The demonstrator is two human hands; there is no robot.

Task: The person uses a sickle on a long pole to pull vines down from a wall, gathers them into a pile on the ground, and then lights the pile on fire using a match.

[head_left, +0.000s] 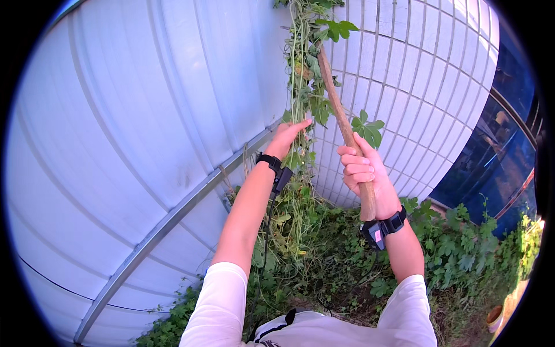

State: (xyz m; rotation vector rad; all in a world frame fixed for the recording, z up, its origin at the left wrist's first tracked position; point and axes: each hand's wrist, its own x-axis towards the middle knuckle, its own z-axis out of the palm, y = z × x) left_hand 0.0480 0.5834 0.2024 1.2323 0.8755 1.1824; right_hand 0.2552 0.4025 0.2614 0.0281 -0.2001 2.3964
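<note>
A hanging bundle of thin green vines (pixel 298 75) with a few lobed leaves runs down the corner between two walls. My left hand (pixel 284 140) is closed at the bundle's left side, about mid-height, with most of its fingers hidden from view. In my right hand (pixel 373 173) is a long wooden tool handle (pixel 340 113), fingers wrapped around it near its lower end. The handle slants up and left, and its upper end goes in among the leaves. Whatever is fixed to that end is hidden there.
On the left stands a white ribbed metal wall (pixel 144 115) crossed by a metal rail (pixel 144 243). A white tiled wall (pixel 404 87) rises on the right, beside dark blue panels (pixel 471 156). Leafy plants (pixel 457 243) and tangled stems cover the ground; a brown pot (pixel 494 318) sits lower right.
</note>
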